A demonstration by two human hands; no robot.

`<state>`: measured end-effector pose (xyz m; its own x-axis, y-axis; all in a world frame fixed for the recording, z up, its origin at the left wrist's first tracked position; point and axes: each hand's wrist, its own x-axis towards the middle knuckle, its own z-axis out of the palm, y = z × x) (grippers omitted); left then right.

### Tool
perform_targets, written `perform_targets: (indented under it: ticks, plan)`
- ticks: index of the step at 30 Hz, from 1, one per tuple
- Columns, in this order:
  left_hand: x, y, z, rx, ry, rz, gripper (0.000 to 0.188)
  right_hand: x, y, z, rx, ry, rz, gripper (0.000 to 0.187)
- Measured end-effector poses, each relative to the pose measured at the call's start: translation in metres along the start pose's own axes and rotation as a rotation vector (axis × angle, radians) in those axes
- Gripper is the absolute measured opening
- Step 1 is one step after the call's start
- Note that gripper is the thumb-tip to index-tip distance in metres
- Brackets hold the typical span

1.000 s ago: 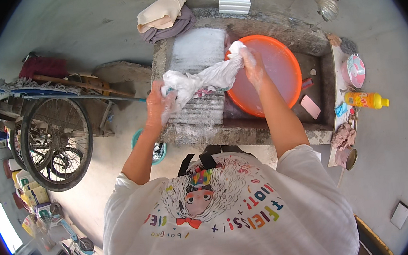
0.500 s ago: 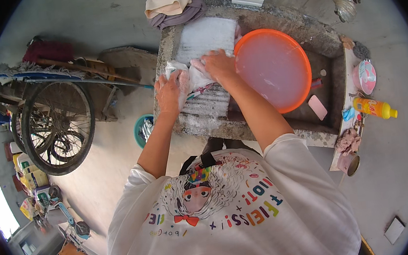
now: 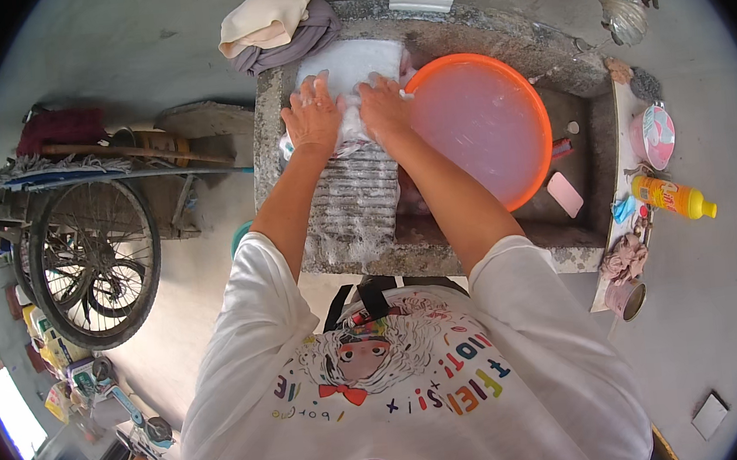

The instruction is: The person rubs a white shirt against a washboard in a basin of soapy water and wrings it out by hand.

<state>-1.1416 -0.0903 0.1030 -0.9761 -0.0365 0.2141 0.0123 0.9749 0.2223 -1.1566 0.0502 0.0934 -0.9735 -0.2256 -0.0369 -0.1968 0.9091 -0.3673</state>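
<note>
Both of my hands press on a wet white cloth (image 3: 353,129) with some coloured marks, bunched on a ridged stone washboard (image 3: 351,205). My left hand (image 3: 315,116) bears down on its left part, fingers bent over the fabric and flecked with suds. Beside it, my right hand (image 3: 385,110) grips the right part, close to the rim of an orange basin (image 3: 541,118). Cloudy, soapy water fills the basin. White suds lie on the washboard's far end and streak its ridges. Fabric under my palms is hidden.
The basin stands in a concrete sink (image 3: 582,67). A pink bar (image 3: 564,194) lies on the sink floor. Folded cloths (image 3: 272,24) rest on the far left corner. A yellow bottle (image 3: 672,196) and a pink bowl (image 3: 654,135) are on the right ledge. A bicycle wheel (image 3: 94,254) stands left.
My two hands have slid the white cloth away from me, up the washboard. More of the near ridges show now. The whole view has shifted slightly.
</note>
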Motion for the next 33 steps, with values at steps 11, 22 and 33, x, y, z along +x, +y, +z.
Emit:
perform_targets:
  ticks: [11,22,33]
  plan:
    - [-0.026,-0.026,-0.004,0.032,0.05,0.236,0.023,-0.03,-0.015,0.001,0.14,0.137,-0.201,0.027]
    - [-0.102,-0.019,-0.059,-0.288,-0.064,0.594,0.028,-0.137,-0.008,-0.027,0.177,0.122,-0.496,0.023]
    - [-0.084,-0.016,-0.034,-0.114,-0.174,0.349,0.033,-0.101,-0.003,-0.013,0.197,0.059,-0.189,0.03]
